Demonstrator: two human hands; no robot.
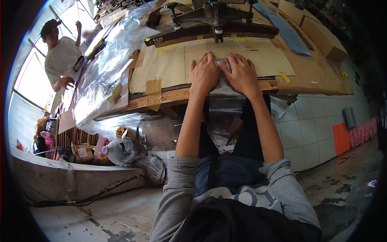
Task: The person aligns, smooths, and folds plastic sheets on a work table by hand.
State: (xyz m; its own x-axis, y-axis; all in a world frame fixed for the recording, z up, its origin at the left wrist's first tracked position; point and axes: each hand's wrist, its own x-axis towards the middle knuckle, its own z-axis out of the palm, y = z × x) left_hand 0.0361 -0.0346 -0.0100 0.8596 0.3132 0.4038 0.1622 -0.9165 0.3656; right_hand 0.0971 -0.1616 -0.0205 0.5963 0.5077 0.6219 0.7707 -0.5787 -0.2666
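My left hand (204, 73) rests on the tan board (155, 72) at the table's front edge, fingers stretched forward and palm down. Beside it, my right hand (240, 73) lies palm down with its fingers extended and its thumb toward the left hand. A clear plastic sheet (225, 103) lies under and between the hands and hangs over the edge toward my lap. Its far end is hidden by the hands. Just beyond the fingertips, a dark bar (181, 37) on a black metal frame (215, 16) spans the board.
Clear plastic film (102, 66) is heaped on the table's left side. A person (62, 56) in a white shirt stands beyond it. Blue strips (288, 34) and cardboard boxes (322, 38) lie at right. Below left are a small carton (83, 153) and plastic-wrapped items.
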